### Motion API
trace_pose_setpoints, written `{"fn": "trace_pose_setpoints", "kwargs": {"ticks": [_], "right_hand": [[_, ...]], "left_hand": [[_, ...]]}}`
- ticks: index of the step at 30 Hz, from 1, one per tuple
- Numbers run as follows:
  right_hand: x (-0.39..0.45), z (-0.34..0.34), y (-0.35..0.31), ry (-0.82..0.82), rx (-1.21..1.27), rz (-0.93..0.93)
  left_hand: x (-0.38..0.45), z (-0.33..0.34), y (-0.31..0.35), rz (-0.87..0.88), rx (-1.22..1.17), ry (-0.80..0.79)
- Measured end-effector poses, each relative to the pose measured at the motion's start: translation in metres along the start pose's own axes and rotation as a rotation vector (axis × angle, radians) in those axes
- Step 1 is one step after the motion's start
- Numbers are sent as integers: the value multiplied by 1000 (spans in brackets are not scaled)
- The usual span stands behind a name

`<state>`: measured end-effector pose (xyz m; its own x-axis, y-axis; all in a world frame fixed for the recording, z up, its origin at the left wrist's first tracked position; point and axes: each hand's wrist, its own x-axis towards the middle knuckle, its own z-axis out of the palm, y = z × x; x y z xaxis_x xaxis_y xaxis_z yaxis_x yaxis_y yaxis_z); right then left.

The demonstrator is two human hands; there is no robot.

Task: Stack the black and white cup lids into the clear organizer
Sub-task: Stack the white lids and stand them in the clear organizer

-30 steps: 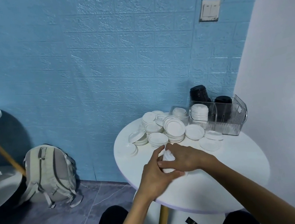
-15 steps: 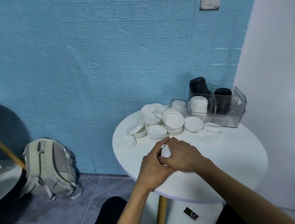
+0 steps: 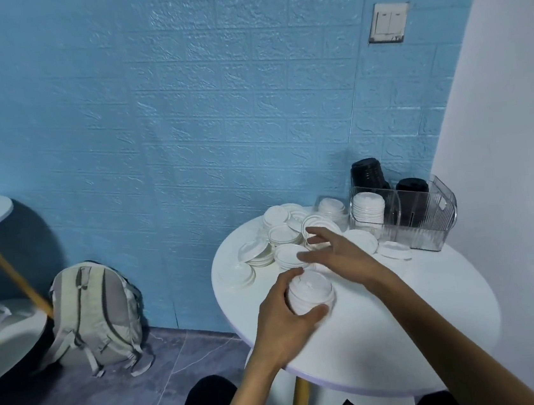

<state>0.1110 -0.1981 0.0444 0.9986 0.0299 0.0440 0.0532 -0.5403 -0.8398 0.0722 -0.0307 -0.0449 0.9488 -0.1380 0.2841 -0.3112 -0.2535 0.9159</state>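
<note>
A: From the head camera, what does the person hold?

B: The left hand [image 3: 284, 320] curls around a short stack of white lids [image 3: 310, 292], thumb on the near side and fingers on the far side, near the table's left edge. The lids are round, thin plastic with raised rims; the stack is slightly blurred.

A: And the other hand?

B: The right hand [image 3: 338, 254] hovers just past the stack with its fingers spread wide and holds nothing. Its fingertips reach over the loose lids [image 3: 283, 238], which lie in low, uneven piles along the table's far-left edge.

A: Where is the organizer?

B: The clear organizer [image 3: 427, 220] stands at the far edge of the round white table [image 3: 391, 338], beside the white wall. Its walls are ribbed, see-through plastic. A white stack [image 3: 368, 205] fills its left compartment, and black lids [image 3: 411, 186] stand to the right; a taller black stack [image 3: 367, 174] rises behind.

A: Any free room?

B: The near and right parts of the tabletop are bare and smooth.

A: Anything hard to make out?

B: The organizer's dividers blur through the plastic, so the taller black stack's compartment cannot be told. The right hand covers part of the piles. A grey backpack [image 3: 95, 316] leans against the textured blue wall on the floor.
</note>
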Motion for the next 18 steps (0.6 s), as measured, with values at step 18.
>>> {"fn": "trace_pose_setpoints", "kwargs": {"ticks": [18], "right_hand": [[73, 32, -7, -26, -794, 13]], "left_hand": [[-3, 2, -1, 3, 54, 42]]}}
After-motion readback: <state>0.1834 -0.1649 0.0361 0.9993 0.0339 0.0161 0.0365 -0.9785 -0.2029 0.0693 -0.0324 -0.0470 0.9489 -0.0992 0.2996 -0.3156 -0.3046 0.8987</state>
